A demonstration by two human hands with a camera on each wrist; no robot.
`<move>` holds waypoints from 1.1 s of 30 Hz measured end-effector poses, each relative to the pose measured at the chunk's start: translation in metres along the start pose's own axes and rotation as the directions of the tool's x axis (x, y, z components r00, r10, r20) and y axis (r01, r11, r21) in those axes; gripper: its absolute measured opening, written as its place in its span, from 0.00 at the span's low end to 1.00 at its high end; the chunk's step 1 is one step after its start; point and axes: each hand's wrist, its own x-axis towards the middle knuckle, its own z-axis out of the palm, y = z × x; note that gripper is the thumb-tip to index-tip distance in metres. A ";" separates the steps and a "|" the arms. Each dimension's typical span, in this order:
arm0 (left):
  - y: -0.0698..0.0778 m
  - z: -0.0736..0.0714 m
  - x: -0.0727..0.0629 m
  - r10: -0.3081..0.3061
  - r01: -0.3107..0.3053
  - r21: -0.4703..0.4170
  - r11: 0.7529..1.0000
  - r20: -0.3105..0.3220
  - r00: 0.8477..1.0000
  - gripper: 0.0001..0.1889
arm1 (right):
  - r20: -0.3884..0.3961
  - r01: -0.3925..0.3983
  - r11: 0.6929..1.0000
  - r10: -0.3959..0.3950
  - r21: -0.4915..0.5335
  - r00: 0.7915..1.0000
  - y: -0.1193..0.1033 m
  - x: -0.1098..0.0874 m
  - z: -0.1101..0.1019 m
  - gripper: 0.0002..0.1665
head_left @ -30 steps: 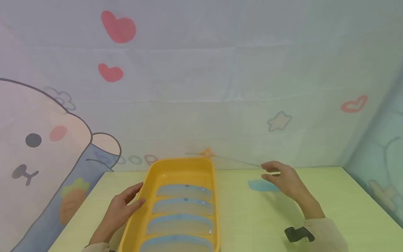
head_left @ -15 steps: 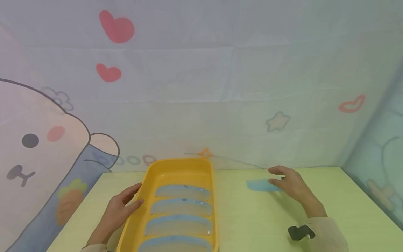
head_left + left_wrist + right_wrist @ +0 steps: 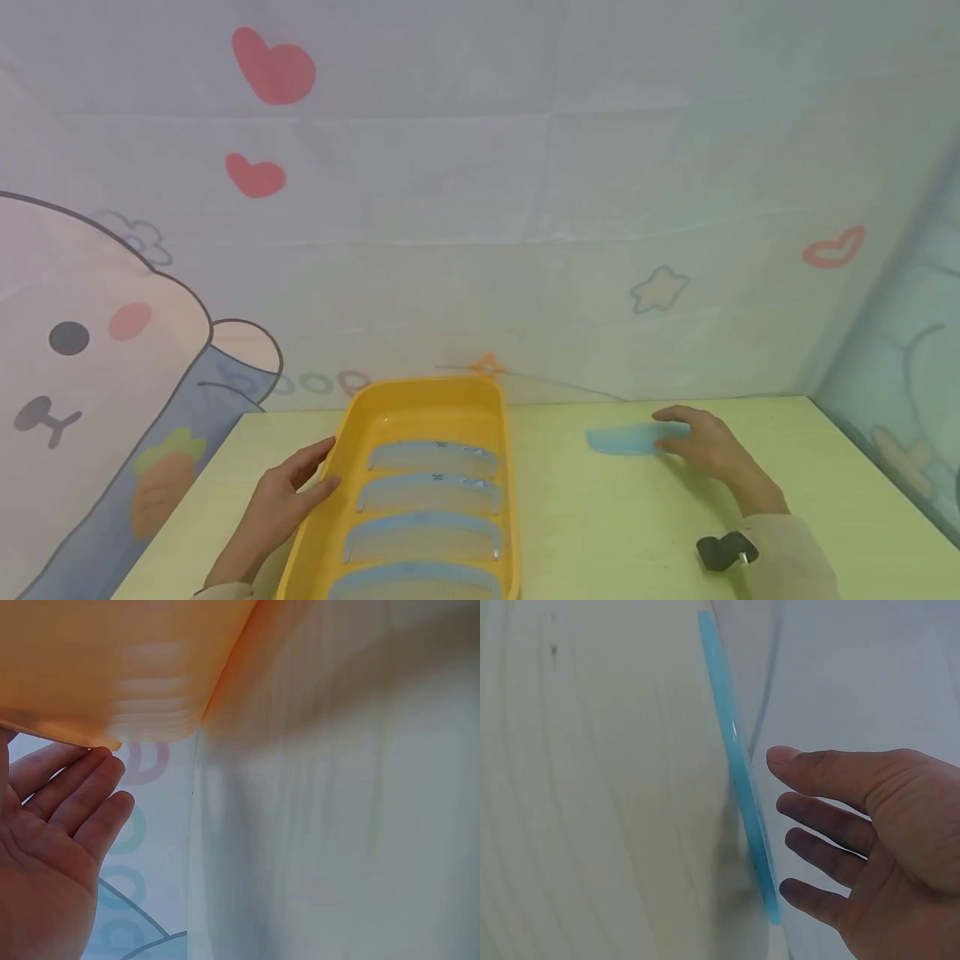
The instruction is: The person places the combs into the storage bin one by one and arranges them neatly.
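Observation:
On the left, a yellow tray (image 3: 420,410) bears several translucent blue combs (image 3: 423,533) laid in a row, teeth toward the person. My left hand (image 3: 281,504) holds the tray's left rim, thumb over the edge and fingers outside; the left wrist view shows those fingers (image 3: 90,787) fairly straight under the rim. Another blue comb (image 3: 618,440) lies on the table to the right. Around its right end is my right hand (image 3: 708,450), thumb and fingers spread. In the right wrist view a gap shows between the fingertips (image 3: 784,755) and the comb (image 3: 739,769).
The pale yellow-green table (image 3: 592,533) ends at a printed cloth backdrop (image 3: 465,183) just behind the tray. Another cloth wall (image 3: 900,367) stands along the right side. A black strap piece (image 3: 723,552) sticks out from the right sleeve (image 3: 787,554).
My right hand has moved right and lower, from above the comb to its right end, uncovering more of it. The left hand stays at the tray rim; the view has shifted slightly.

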 end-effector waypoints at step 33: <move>0.000 -0.001 -0.001 0.008 -0.008 0.015 1.000 0.008 1.000 0.33 | 0.110 0.059 0.995 -0.050 -0.081 0.993 0.007 -0.003 -0.005 0.32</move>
